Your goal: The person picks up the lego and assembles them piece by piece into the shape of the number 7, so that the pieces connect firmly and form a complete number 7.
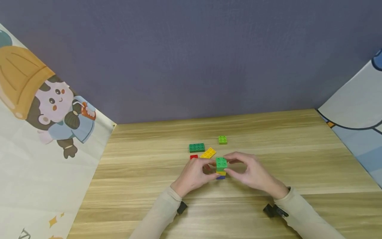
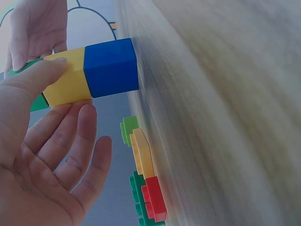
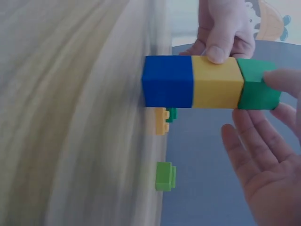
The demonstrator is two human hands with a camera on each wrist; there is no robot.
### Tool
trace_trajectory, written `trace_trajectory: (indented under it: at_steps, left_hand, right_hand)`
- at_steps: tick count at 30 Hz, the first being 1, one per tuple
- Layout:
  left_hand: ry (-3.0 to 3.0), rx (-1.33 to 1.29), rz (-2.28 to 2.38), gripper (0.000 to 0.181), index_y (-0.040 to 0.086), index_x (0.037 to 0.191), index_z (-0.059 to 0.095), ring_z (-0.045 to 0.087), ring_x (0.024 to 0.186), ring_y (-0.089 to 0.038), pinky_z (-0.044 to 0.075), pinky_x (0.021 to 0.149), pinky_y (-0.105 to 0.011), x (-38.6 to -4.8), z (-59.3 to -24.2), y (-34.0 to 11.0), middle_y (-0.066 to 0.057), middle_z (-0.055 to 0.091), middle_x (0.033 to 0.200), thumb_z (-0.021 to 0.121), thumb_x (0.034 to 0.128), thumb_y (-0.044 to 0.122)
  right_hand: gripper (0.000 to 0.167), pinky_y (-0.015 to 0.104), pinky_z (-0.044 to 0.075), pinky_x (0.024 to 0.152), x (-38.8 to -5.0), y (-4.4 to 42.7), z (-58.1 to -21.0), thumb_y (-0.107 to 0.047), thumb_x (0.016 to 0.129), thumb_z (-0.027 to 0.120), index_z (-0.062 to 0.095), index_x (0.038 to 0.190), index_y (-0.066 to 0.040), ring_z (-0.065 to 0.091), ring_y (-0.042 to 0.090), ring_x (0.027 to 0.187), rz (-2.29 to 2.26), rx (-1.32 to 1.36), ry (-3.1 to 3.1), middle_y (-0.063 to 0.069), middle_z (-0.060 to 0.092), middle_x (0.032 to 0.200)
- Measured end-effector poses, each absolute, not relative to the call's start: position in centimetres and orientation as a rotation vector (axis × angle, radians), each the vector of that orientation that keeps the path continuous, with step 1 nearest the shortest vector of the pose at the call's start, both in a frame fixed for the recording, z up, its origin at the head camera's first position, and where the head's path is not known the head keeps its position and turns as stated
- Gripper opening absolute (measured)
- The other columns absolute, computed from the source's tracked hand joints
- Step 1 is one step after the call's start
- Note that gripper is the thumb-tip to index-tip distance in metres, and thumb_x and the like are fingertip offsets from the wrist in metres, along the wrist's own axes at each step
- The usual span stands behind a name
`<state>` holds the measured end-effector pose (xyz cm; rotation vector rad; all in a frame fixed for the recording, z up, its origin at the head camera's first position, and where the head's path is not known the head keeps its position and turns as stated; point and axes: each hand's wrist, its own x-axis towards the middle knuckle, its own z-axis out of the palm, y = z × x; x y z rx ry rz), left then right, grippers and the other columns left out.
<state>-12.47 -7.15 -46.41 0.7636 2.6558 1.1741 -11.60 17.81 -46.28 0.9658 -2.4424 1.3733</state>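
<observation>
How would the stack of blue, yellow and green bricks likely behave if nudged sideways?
The stack may well tip, being taller than its base is wide. Its flat faces and square edges suggest it is stiff and unlikely to roll. The left hand on the yellow brick should help steady it.

Only readable text: one dark grey slanted letter [image 1: 24, 234], probably "y", on the white cartoon-printed side panel [image 1: 32, 186].

The striped, light-brown wood-grain desk [image 1: 226, 215] is evenly lit by soft light in the head view; in the dimmer, hazier wrist views its grain is blurred, while the blue, square-sided plastic block [image 2: 112, 68] is rendered more crisply.
</observation>
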Motion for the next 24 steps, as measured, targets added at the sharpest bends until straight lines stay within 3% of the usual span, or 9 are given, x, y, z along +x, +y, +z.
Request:
trace_trajectory:
  at_steps: [14, 24]
  left_hand:
    - [2.677, 0.766, 1.152, 0.032, 0.017, 0.121, 0.081, 0.074, 0.09, -0.009, 0.058, 0.078, -0.021, -12.44, -46.35, -7.09, 0.004, 0.082, 0.113, 0.086, 0.0916, 0.029]
    - [2.655, 0.758, 1.16, 0.034, 0.018, 0.123, 0.08, 0.075, 0.091, -0.015, 0.057, 0.077, -0.019, -12.35, -46.11, -7.07, 0.004, 0.082, 0.115, 0.086, 0.0926, 0.031]
  right_hand:
    - [0.042, 0.037, 0.065, 0.088, -11.96, 17.88, -46.0, -0.007, 0.087, 0.087, 0.071, 0.124, -0.018, 0.074, 0.012, 0.104, 1.262, 1.067, -2.434, -0.007, 0.077, 0.12]
    - [0.043, 0.037, 0.065, 0.087, -11.87, 17.89, -46.57, -0.005, 0.085, 0.087, 0.069, 0.122, -0.016, 0.074, 0.014, 0.101, 1.225, 1.055, -2.434, -0.003, 0.078, 0.118]
